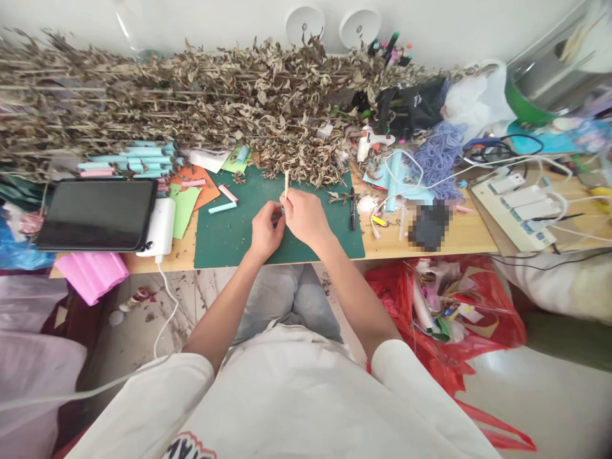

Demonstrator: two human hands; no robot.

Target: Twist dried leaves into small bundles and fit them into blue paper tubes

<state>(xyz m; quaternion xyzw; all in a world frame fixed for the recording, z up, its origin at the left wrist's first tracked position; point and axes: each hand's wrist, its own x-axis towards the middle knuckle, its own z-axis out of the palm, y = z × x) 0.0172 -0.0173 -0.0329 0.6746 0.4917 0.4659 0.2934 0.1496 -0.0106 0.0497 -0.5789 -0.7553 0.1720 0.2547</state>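
Observation:
Over the green cutting mat (229, 236), my two hands meet at the fingertips. My right hand (307, 218) grips a thin pale wooden stick (286, 183), which pokes up beyond the fingers. My left hand (266, 233) is curled closed against it. A small bluish bit shows between the fingers, mostly hidden, so its kind is unclear. To the left on the mat lie a blue paper roll (222, 208) and a pink paper roll (228, 193). A black pen (352, 210) lies near the mat's right edge.
Dried leafy stems (201, 95) are heaped along the back. Left are a tablet (98, 215), a power bank (160, 226) and several blue rolls (143, 159). Right are a glue gun (370, 143), purple yarn (440, 156) and a power strip (514, 213). A red bag (497, 306) sits below.

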